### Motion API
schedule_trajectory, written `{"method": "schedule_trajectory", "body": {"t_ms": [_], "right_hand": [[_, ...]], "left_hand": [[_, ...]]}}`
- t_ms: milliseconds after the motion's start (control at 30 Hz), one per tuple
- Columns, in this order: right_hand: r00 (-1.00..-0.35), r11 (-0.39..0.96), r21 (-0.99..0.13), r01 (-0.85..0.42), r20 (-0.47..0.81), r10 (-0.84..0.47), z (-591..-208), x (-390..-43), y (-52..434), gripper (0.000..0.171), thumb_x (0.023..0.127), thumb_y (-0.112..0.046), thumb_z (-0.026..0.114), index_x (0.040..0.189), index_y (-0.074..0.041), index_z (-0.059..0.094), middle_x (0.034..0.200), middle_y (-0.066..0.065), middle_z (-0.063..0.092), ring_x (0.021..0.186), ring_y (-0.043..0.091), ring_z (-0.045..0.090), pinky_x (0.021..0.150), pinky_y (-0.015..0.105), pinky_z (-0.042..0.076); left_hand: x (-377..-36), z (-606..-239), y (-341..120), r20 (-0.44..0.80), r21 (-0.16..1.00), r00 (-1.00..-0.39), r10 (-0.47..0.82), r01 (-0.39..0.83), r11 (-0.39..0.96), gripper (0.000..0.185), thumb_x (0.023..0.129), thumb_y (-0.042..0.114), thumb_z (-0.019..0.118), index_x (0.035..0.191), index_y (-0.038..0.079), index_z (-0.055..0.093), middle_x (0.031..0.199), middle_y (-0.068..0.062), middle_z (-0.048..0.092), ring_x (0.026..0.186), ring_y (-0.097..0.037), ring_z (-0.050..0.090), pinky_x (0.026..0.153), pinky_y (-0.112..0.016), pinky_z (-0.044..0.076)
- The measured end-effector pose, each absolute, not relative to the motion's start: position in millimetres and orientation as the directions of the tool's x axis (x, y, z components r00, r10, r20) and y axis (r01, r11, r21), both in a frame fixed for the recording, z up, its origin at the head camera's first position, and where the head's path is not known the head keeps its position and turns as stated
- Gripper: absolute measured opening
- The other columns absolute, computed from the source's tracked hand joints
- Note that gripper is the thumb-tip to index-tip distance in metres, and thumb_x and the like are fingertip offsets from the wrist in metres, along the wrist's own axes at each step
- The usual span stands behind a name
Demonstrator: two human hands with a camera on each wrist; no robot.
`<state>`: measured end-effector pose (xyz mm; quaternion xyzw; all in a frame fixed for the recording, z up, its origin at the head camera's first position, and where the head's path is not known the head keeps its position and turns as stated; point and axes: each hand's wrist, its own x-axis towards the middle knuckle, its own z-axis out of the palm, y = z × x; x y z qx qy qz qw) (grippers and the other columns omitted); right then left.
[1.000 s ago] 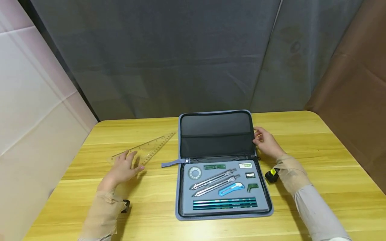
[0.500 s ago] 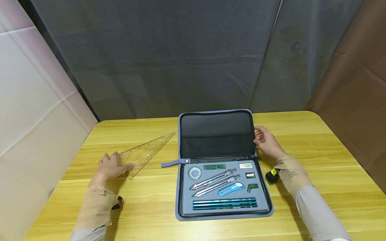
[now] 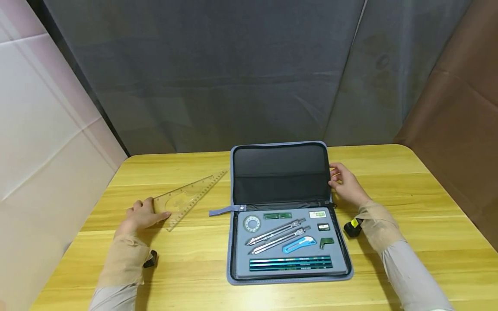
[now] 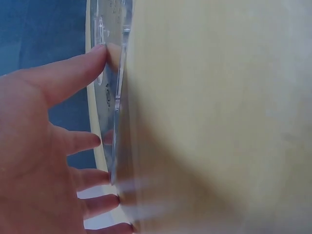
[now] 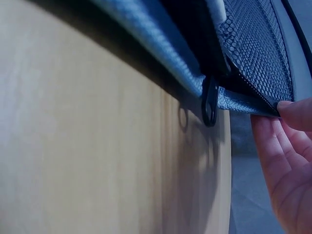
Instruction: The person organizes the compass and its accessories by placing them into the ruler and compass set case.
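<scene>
In the head view, a clear plastic set square (image 3: 190, 196) lies left of an open zip case (image 3: 281, 190). My left hand (image 3: 141, 215) is at the set square's near-left end, fingers spread and fairly straight. In the left wrist view, the thumb (image 4: 78, 73) touches the clear plastic, and the index fingertip is at it too. My right hand (image 3: 347, 185) pinches the right edge of the case's raised lid between thumb and fingers. The right wrist view shows that edge beside the mesh pocket (image 5: 258, 53), with a black zip pull (image 5: 210, 102) hanging nearby.
The case's grey tray holds two compasses (image 3: 274, 239), a blue utility knife (image 3: 299, 244), several pencils (image 3: 290, 263), a round white dial-like disc (image 3: 252, 223), an eraser (image 3: 317, 214) and a sharpener (image 3: 323, 226). A blue strap (image 3: 224, 211) sticks out left onto the wooden table (image 3: 194, 268).
My left hand has moved left and down along the set square to its near-left end. The set square has stayed put. My right hand keeps its hold on the lid.
</scene>
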<state>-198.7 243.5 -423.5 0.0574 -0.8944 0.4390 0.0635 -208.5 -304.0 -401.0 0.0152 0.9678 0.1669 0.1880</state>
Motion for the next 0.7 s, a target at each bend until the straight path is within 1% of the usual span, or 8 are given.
{"method": "schedule_trajectory", "body": {"t_ms": [167, 300, 500, 700], "right_hand": [[-0.985, 0.603, -0.781, -0.165, 0.166, -0.053, -423.1, -198.9, 243.3, 0.045, 0.083, 0.014, 0.05, 0.125, 0.009, 0.036, 0.1, 0.022, 0.046, 0.086, 0.031, 0.051, 0.064, 0.017, 0.041], [-0.986, 0.605, -0.78, -0.158, 0.158, -0.054, -422.9, -198.8, 243.5, 0.046, 0.084, 0.013, 0.051, 0.126, 0.009, 0.035, 0.101, 0.022, 0.046, 0.087, 0.031, 0.051, 0.064, 0.018, 0.042], [-0.987, 0.618, -0.772, -0.15, 0.152, -0.049, -424.0, -199.8, 244.3, 0.045, 0.084, 0.011, 0.05, 0.127, 0.007, 0.036, 0.101, 0.02, 0.046, 0.088, 0.029, 0.05, 0.068, 0.022, 0.043], [-0.986, 0.617, -0.772, -0.154, 0.16, -0.047, -424.3, -200.6, 244.3, 0.044, 0.084, 0.012, 0.05, 0.126, 0.008, 0.036, 0.099, 0.02, 0.046, 0.086, 0.029, 0.049, 0.067, 0.019, 0.041]], "left_hand": [[-210.2, -398.4, -304.4, -0.381, 0.32, -0.922, 0.067, -0.064, 0.945, 0.097, 0.083, 0.053, 0.054, 0.133, -0.019, 0.011, 0.128, -0.047, 0.01, 0.11, -0.065, 0.016, 0.086, -0.07, 0.026], [-210.3, -394.1, -303.7, -0.389, 0.325, -0.919, 0.064, -0.072, 0.943, 0.097, 0.081, 0.053, 0.057, 0.133, -0.017, 0.013, 0.125, -0.046, 0.014, 0.108, -0.062, 0.02, 0.084, -0.069, 0.028], [-212.3, -392.4, -303.7, -0.407, 0.321, -0.91, 0.071, -0.07, 0.944, 0.097, 0.08, 0.054, 0.059, 0.134, -0.015, 0.016, 0.122, -0.045, 0.015, 0.105, -0.06, 0.02, 0.081, -0.068, 0.03], [-215.3, -391.4, -304.1, -0.373, 0.306, -0.926, 0.065, -0.056, 0.95, 0.095, 0.077, 0.053, 0.063, 0.131, -0.014, 0.024, 0.118, -0.044, 0.022, 0.1, -0.059, 0.027, 0.077, -0.065, 0.034]]}}
